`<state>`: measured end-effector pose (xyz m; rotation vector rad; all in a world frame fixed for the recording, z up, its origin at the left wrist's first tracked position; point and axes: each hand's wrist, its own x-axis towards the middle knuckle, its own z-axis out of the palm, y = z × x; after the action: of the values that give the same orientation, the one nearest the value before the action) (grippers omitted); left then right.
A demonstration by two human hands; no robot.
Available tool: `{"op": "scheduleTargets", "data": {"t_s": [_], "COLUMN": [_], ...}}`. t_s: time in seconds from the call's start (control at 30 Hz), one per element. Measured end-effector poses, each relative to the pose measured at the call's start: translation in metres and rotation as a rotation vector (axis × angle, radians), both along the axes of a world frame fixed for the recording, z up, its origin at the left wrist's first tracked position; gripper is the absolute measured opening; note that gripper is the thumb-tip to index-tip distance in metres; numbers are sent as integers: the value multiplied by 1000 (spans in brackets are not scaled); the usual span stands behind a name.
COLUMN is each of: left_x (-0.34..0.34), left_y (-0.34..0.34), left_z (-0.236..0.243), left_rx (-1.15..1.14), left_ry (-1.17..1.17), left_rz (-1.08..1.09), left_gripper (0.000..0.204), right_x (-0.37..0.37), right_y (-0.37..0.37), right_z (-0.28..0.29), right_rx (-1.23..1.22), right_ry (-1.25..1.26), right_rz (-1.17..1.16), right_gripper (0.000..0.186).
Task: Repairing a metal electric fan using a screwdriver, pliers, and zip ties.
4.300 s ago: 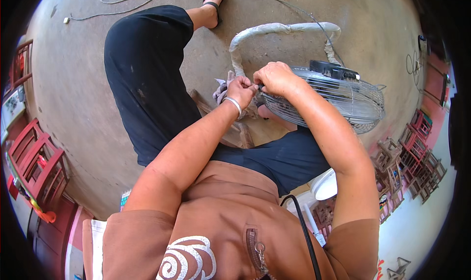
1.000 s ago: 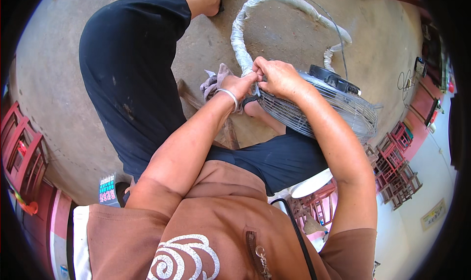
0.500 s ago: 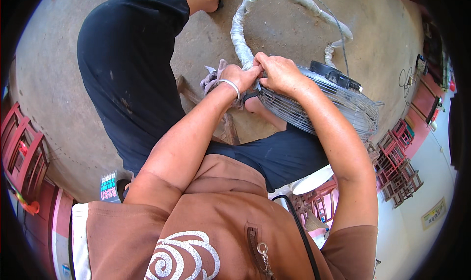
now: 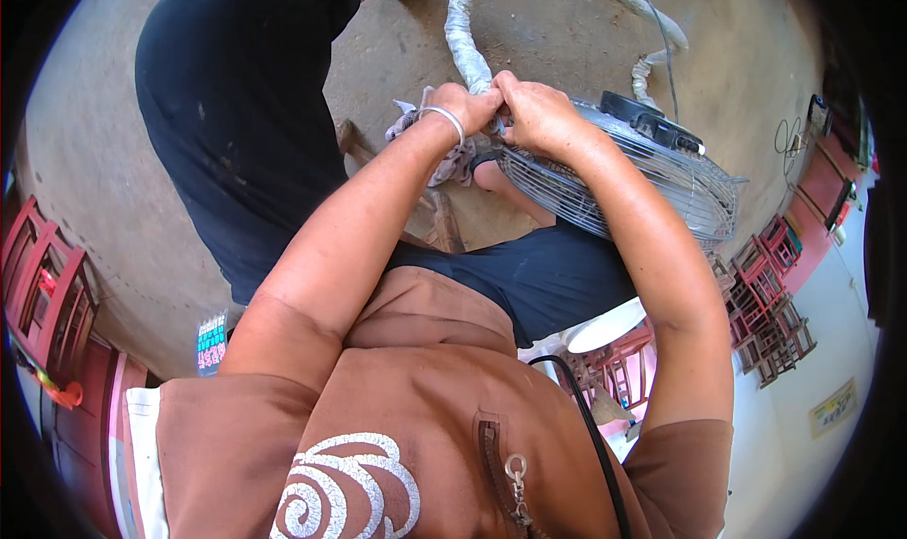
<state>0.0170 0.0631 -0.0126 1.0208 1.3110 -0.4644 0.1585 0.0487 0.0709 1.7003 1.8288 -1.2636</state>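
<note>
A fan point(image 4: 635, 182) with a round wire guard rests tilted by my right leg, its black motor housing point(image 4: 652, 123) facing away from me. From its left edge a long curved tube point(image 4: 463, 43), wrapped in whitish strips, runs over the floor. My left hand point(image 4: 463, 107) is closed where the tube meets the guard; a silver bangle circles its wrist. Beside it my right hand point(image 4: 537, 114) pinches at the same spot, its palm over the guard's rim. The fingertips meet, and what lies between them is hidden. A crumpled greyish cloth point(image 4: 453, 169) hangs below my left hand.
Wooden pieces point(image 4: 446, 222) stand on the concrete floor between my legs. A red chair point(image 4: 42, 274) is at the far left, and stacked wooden stools point(image 4: 770, 312) are at the right. A thin cable point(image 4: 669, 76) passes behind the fan. A white round object point(image 4: 605, 326) sits by my right thigh.
Hands, fan and wrapped tube sit slightly higher in the picture, as the view has shifted. Both hands stay together at the same spot on the fan's edge.
</note>
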Motion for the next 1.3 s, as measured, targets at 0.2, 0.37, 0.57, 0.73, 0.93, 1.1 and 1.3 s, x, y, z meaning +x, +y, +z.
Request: {"op": "scheduleTargets", "data": {"t_s": [0.2, 0.37, 0.57, 0.73, 0.93, 1.1, 1.3], "left_x": [-9, -14, -17, -19, -27, -21, -16], "left_y": [-19, -17, -35, -39, -49, -52, -51], "left_z": [8, 11, 4, 13, 21, 22, 24], "left_rx": [-53, -338, -511, -559, -610, -611, -575], "left_ry": [-28, -142, -186, -262, -390, -405, -317], "left_rz": [132, 321, 572, 729, 919, 1024, 1010], "left_gripper": [74, 62, 42, 18, 4, 16, 17], "right_x": [-2, -2, -3, -1, -4, 0, -5], "right_y": [-5, -4, -3, -3, 3, 3, 7], "right_z": [2, 1, 0, 0, 6, 8, 12], "right_rx": [6, 49, 33, 35, -56, -72, -92], "right_ry": [56, 70, 64, 67, 33, 51, 35], "right_rz": [65, 68, 39, 42, -7, -30, -14], "right_gripper": [38, 33, 33, 34, 41, 37, 39]}}
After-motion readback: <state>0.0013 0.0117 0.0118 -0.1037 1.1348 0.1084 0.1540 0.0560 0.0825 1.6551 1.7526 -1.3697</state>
